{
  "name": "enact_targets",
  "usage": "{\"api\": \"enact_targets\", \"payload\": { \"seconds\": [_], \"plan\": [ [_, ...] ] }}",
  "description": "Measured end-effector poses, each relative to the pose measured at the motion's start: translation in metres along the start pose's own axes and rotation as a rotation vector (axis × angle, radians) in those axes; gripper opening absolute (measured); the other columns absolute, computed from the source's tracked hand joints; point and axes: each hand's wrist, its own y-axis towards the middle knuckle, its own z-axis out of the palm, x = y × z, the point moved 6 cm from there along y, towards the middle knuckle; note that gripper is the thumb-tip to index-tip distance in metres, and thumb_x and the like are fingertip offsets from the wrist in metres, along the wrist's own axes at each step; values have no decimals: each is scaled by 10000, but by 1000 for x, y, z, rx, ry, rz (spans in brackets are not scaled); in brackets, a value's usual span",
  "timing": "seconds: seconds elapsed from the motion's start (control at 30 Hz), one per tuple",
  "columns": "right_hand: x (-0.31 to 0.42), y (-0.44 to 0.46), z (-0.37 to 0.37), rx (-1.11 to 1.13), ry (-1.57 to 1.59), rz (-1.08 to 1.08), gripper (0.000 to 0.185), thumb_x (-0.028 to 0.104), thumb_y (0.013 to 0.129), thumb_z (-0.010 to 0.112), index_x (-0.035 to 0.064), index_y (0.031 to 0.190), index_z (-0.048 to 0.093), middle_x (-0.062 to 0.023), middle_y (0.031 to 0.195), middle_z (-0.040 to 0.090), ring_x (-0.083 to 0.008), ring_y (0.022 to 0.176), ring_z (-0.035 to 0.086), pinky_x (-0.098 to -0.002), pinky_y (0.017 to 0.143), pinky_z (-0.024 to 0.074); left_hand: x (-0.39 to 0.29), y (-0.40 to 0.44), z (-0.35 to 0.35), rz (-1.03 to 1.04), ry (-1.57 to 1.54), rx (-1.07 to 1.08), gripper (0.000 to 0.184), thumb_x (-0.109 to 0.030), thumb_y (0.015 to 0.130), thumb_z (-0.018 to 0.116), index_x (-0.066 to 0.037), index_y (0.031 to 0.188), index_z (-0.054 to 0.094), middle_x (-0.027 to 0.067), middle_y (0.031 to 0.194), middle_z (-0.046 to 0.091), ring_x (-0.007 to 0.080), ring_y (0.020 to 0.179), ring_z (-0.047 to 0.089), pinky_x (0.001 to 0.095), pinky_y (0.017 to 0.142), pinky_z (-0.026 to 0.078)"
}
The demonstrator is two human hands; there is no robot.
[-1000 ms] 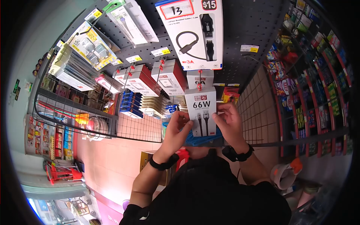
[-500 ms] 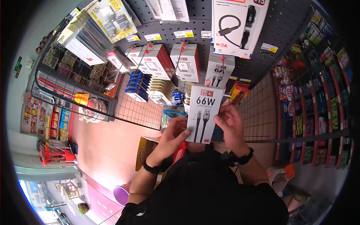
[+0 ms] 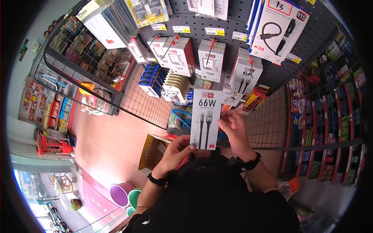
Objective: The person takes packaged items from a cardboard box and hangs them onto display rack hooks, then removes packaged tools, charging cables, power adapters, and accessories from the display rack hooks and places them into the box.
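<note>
Both hands hold a white and grey boxed charging cable [image 3: 206, 123] upright in front of my chest, its "66W" front and printed cable picture facing me. My left hand [image 3: 175, 154] pinches the box's lower left corner, thumb on the front. My right hand [image 3: 234, 130] grips the right edge a little higher, thumb at the front and fingers partly behind. Just beyond the box, a "6A" cable box [image 3: 245, 75] hangs on a pegboard hook. To its left hangs another white box [image 3: 212, 60].
The dark pegboard [image 3: 229, 23] carries hanging packages, including a "3A" cable pack [image 3: 278, 35] at upper right. Wire mesh [image 3: 266, 120] and stocked shelves [image 3: 324, 128] stand on the right. An open cardboard box [image 3: 152, 153] sits at lower left, near a purple bucket [image 3: 121, 193].
My view has shifted, so the pegboard goods appear further right. The cable box is now more upright, and my left hand sits lower on its corner.
</note>
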Motion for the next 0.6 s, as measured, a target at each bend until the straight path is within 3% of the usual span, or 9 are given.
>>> {"api": "enact_targets", "payload": {
  "seconds": [0.6],
  "plan": [
    [-3,2,8,26,-23,-4,198,50,920,603,35,1090,502,-44,1033,617,-88,937,581,-233,783,473,3,-5,-13,11,-39,3,337,-140,970,602,12,1259,516,90,1132,638,141,1056,584,291,941,460]
  ]
}}
